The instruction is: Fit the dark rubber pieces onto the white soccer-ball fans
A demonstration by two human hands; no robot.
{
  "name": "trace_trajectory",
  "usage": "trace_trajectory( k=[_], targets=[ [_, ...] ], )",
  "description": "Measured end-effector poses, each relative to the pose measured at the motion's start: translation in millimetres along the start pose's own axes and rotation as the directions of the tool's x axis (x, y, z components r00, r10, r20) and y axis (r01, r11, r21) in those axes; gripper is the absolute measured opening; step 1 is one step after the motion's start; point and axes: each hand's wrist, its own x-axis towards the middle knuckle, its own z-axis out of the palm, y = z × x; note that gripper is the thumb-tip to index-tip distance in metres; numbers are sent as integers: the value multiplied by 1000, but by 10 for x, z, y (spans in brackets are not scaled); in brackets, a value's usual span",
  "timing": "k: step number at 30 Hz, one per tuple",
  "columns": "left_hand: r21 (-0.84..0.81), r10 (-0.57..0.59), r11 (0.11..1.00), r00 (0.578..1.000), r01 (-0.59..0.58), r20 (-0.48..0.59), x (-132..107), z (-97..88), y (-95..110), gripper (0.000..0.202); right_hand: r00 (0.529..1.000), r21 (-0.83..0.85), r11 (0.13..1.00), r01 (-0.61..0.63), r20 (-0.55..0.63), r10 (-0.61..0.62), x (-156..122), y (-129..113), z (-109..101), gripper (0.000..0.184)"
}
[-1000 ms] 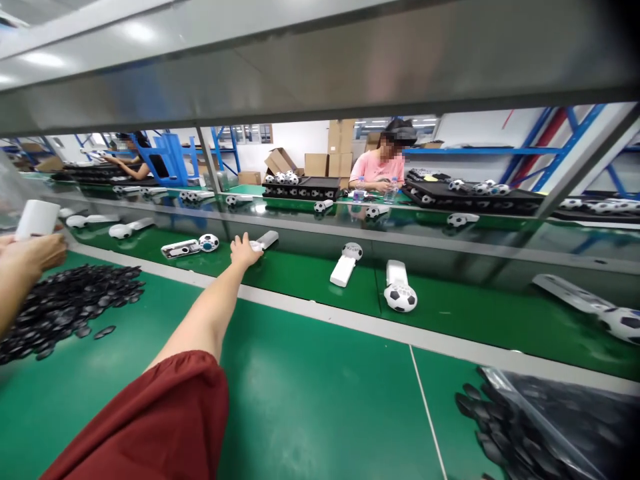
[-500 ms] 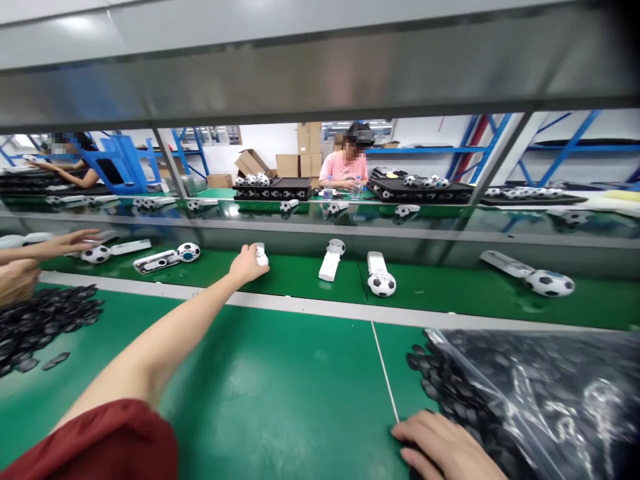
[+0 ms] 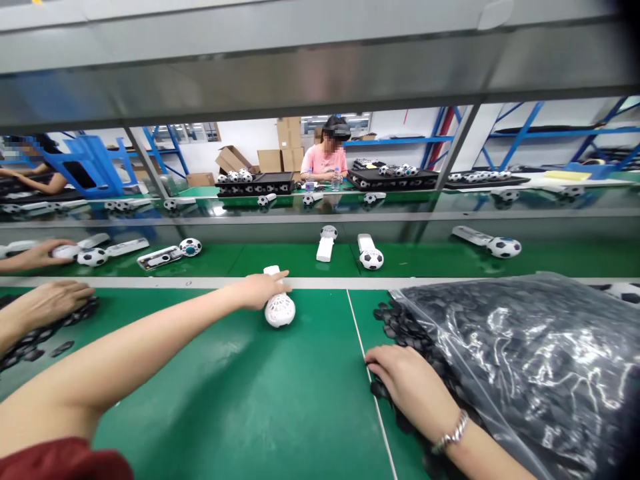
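My left hand [image 3: 260, 291] is closed around the neck of a white handheld fan [image 3: 280, 312] with a ball-shaped, grilled head facing me. The fan hangs over the near edge of the conveyor, above the green table [image 3: 225, 373], and no black patches show on its head. Lower right, my right hand [image 3: 400, 372] rests against a heap of small black plastic pieces [image 3: 393, 321] with its fingers curled and pressed together. Whether a piece is between its fingertips is hidden. Beside that hand lies a clear plastic bag [image 3: 540, 353] full of the same black pieces.
Several football-patterned fans lie on the green conveyor [image 3: 260, 257], among them one fan [image 3: 371, 257] ahead. At the left, a co-worker's hands [image 3: 47, 303] are over another black heap. Across the line sits a person [image 3: 325, 157] behind black trays [image 3: 257, 187]. A metal shelf [image 3: 300, 73] hangs overhead.
My left hand has brought the white fan from the conveyor toward me and right, over the near edge. My right hand has moved up and left along the black heap. The view has shifted rightward.
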Motion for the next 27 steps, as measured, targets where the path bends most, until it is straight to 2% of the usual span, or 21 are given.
trace_trajectory(
  k=[3,7,12,15,18,21,24,27],
  targets=[
    [70,118,990,991,-122,59,138,-28,62,38,1000,39,999,-4,-23,5,-1,23,-12,19],
    [104,183,976,979,-193,93,-14,0,349,26,995,149,989,-1,-98,16,-5,71,-10,16],
    [37,169,984,982,-172,81,-420,159,877,37,988,319,947,-49,-122,93,3,67,-64,10],
    [-84,103,992,993,-99,53,-543,271,1085,60,981,415,908,-56,-148,128,8,35,-118,7],
    [-230,61,972,998,-56,16,-548,370,1163,77,971,526,850,-21,-193,143,-3,-19,-150,3],
    [-321,60,945,998,-58,-4,-515,437,1171,74,977,591,802,85,-206,48,-26,-104,-143,3],
    [-363,52,930,999,-54,-14,-502,460,1167,73,968,539,823,182,-246,-53,-25,-183,-96,5],
    [-405,62,912,998,-66,-22,-501,459,1170,75,946,426,875,231,-309,-99,8,-225,-30,6]
  ],
)
